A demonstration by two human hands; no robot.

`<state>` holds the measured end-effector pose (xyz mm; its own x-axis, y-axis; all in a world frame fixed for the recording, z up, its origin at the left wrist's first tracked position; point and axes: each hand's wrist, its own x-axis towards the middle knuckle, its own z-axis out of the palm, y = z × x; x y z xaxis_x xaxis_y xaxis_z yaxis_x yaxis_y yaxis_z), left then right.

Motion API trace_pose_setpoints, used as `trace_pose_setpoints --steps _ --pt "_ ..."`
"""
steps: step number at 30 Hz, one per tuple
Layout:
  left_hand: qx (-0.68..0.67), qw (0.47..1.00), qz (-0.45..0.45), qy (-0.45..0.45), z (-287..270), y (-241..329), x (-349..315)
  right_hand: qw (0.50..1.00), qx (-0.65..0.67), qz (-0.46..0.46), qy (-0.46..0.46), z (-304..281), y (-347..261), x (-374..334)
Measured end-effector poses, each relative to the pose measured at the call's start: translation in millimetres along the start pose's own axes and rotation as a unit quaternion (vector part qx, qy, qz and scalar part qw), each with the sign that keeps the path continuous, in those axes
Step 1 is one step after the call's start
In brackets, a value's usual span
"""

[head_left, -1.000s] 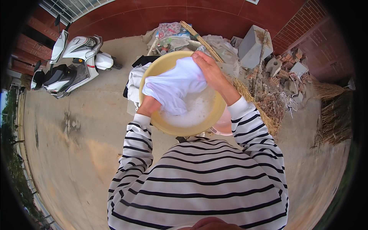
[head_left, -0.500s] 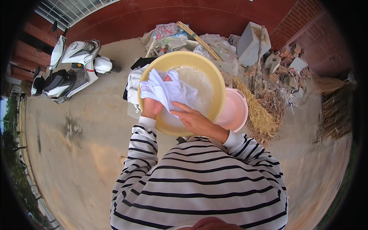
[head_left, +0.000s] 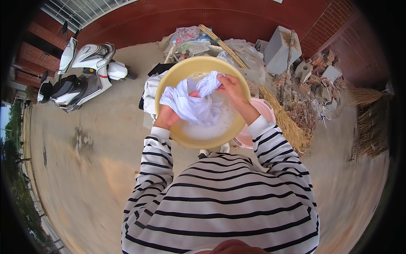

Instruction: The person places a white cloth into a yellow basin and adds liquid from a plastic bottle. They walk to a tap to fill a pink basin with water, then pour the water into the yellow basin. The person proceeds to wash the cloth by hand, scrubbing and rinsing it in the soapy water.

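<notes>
A wet white garment (head_left: 190,106) is held up over a yellow basin (head_left: 167,80) of sudsy water (head_left: 211,129). My left hand (head_left: 168,115) is under and inside its left part, with folds draped over most of the fingers. At the far right of the cloth, my right hand (head_left: 232,89) pinches a bunched end between thumb and fingers. The lower folds hang to the foamy water. What kind of garment it is cannot be made out.
A pink basin (head_left: 264,109) stands right of the yellow one, beside a straw broom (head_left: 292,127). White and black clothes (head_left: 151,91) lie to the left. Rubble (head_left: 315,76), a grey block (head_left: 281,51) and bagged clutter (head_left: 190,40) line the wall. A white scooter (head_left: 86,74) stands far left.
My right hand has moved up and right from the basin's near side and now grips an end of the garment. The cloth's right part is lifted and bunched. My left hand stays in the cloth.
</notes>
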<state>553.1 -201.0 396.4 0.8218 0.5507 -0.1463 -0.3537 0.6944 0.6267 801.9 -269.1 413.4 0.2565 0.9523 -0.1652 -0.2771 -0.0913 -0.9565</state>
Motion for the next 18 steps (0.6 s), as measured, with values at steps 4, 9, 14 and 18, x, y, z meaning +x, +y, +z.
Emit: trace_pose_setpoints --steps 4,9,14,18 --pt "0.124 0.966 -0.057 0.219 -36.9 -12.7 -12.4 0.992 0.117 -0.014 0.048 -23.7 -46.6 1.4" --pt "0.465 0.873 -0.022 0.142 -38.7 -4.0 -32.2 0.985 0.13 -0.043 0.104 -37.9 -69.1 9.6" --pt "0.464 0.876 -0.011 0.133 -4.2 30.9 -47.5 0.976 0.18 -0.062 0.106 -43.4 -83.0 7.2" --pt "0.469 0.864 -0.023 0.183 20.8 44.9 -42.6 0.971 0.2 -0.069 0.108 -41.5 -81.1 6.3"
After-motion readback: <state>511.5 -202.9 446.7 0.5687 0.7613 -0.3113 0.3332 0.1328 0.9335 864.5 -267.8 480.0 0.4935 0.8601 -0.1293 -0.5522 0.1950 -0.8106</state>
